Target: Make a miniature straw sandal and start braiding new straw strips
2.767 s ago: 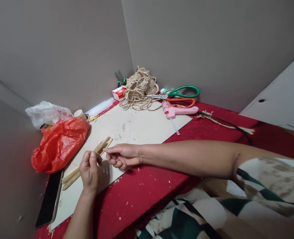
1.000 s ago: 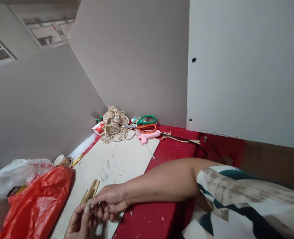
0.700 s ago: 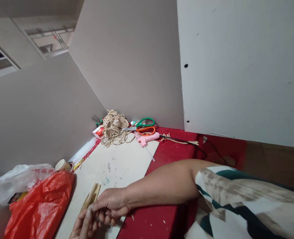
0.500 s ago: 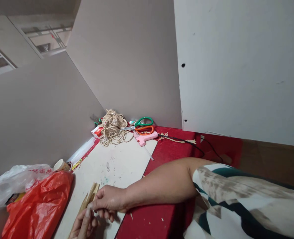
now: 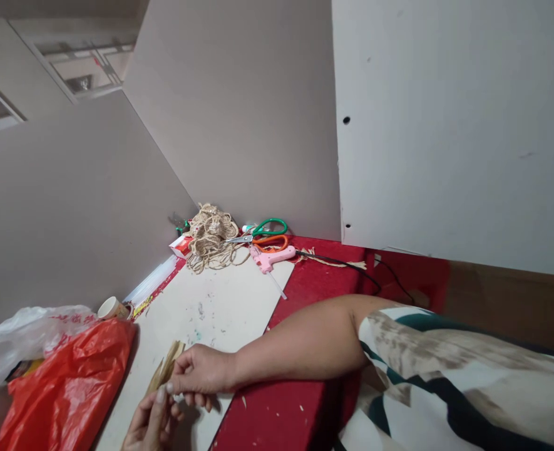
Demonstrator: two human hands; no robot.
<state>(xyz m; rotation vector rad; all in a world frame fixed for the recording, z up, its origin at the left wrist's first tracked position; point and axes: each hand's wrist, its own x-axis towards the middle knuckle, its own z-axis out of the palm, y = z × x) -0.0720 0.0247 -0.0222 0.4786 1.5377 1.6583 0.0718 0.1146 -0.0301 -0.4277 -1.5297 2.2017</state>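
Observation:
Low in the picture, my left hand (image 5: 151,418) is closed around a bundle of dry, straw-coloured husk (image 5: 163,368), its split ends sticking up past the fingers. My right hand (image 5: 202,374) reaches in from the right and pinches at the same bundle, fingertips meeting my left thumb. A small white bit shows beneath the right fingers, too hidden to name. Both hands are over a pale board (image 5: 225,313) lying on a red tabletop (image 5: 267,416).
At the board's far end lie tangled twine (image 5: 211,235), scissors (image 5: 270,235) with green and orange handles, and a pink glue gun (image 5: 271,256) with a black cord. Leftward are a red plastic bag (image 5: 70,388), a white bag (image 5: 32,332) and a cup (image 5: 112,308). Grey panels (image 5: 258,125) stand behind.
The view has shifted slightly. Both hands keep hold of the husk bundle in nearly the same pose, the left thumb still against the right fingertips.

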